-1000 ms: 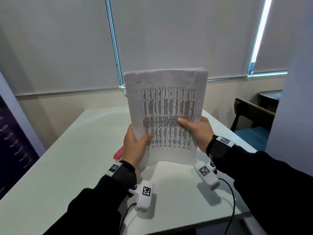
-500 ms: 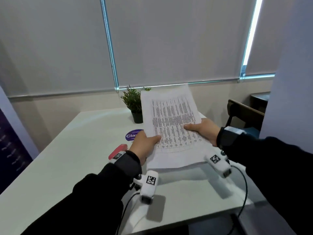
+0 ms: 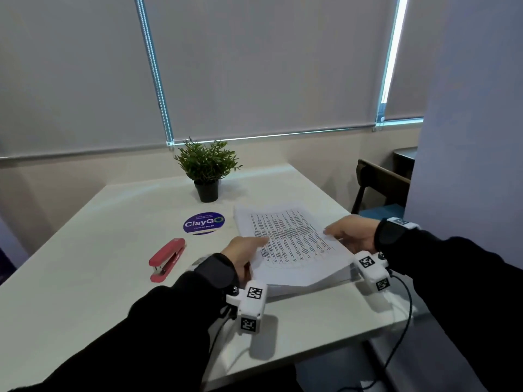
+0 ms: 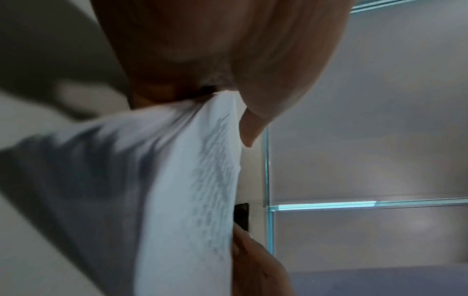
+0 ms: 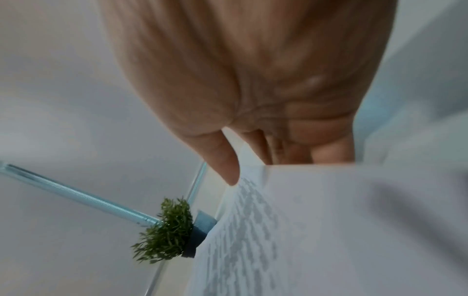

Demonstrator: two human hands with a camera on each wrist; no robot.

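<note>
A stack of printed white paper sheets (image 3: 288,241) lies almost flat, low over the white table (image 3: 85,278), its near edge still raised. My left hand (image 3: 244,250) grips its left edge, thumb on top and fingers underneath. My right hand (image 3: 349,232) pinches the right edge the same way. The left wrist view shows the paper sheets (image 4: 192,180) held between thumb and fingers. In the right wrist view my thumb lies on the printed paper sheets (image 5: 278,230) with fingers below.
A red stapler (image 3: 167,259) lies left of my left hand. A round purple ClayGo sticker (image 3: 203,222) and a small potted plant (image 3: 207,171) sit behind the paper. A dark wooden chair (image 3: 379,185) stands past the table's right edge. Window blinds fill the back.
Both hands have lowered the paper stack from upright in front of me to nearly flat over the table, uncovering the plant, the sticker and the stapler.
</note>
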